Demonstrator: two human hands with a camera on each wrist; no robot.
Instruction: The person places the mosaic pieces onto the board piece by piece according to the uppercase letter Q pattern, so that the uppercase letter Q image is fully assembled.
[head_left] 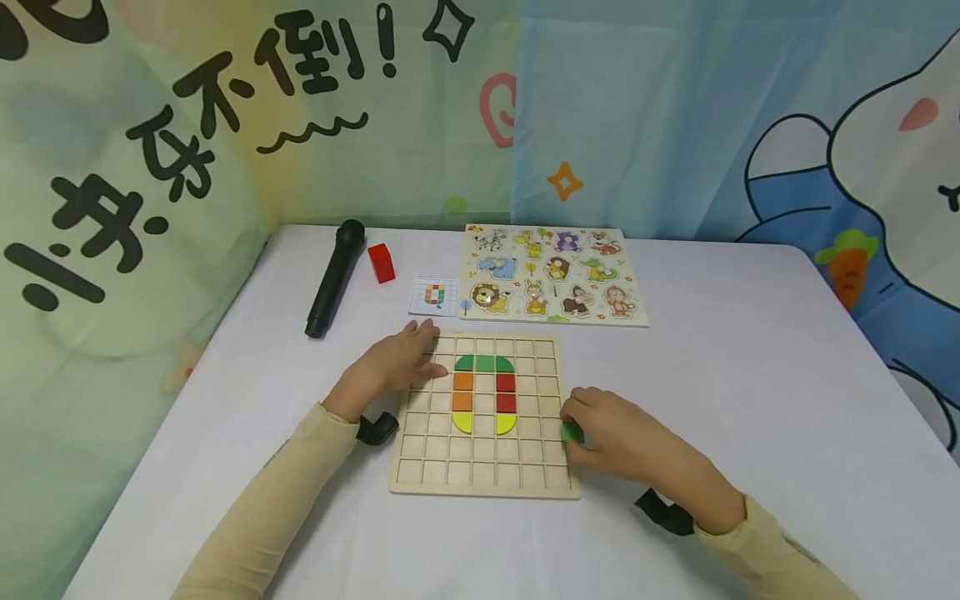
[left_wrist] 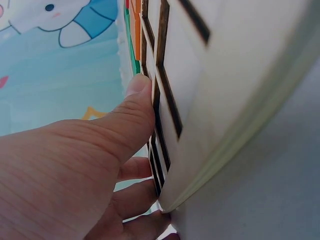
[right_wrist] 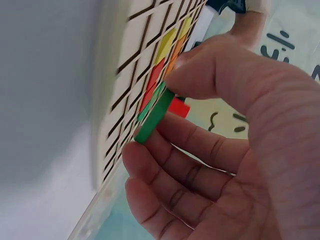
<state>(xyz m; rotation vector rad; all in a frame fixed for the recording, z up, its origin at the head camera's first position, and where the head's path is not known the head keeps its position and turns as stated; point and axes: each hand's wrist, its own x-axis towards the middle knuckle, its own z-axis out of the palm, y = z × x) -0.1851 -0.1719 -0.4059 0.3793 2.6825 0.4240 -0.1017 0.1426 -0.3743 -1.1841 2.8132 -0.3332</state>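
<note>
A wooden grid board [head_left: 483, 477] lies on the table, with a ring-like shape of coloured tiles in its cells. Green tiles [head_left: 485, 363] form the top, orange tiles [head_left: 462, 392] the left side and red tiles [head_left: 506, 392] the right. Rounded yellow tiles [head_left: 462, 422] sit at the lower ends. My left hand [head_left: 395, 360] rests on the board's upper left corner, thumb on the grid and fingers at the edge. At the board's right edge, my right hand [head_left: 621, 432] pinches a flat green tile [right_wrist: 155, 117] between thumb and fingers.
Behind the board lie a small pattern card [head_left: 433, 297] and an animal puzzle board [head_left: 555, 275]. A black microphone [head_left: 335, 279] and a red block [head_left: 381, 263] lie at the back left. A printed curtain [head_left: 630, 117] hangs beyond the white table.
</note>
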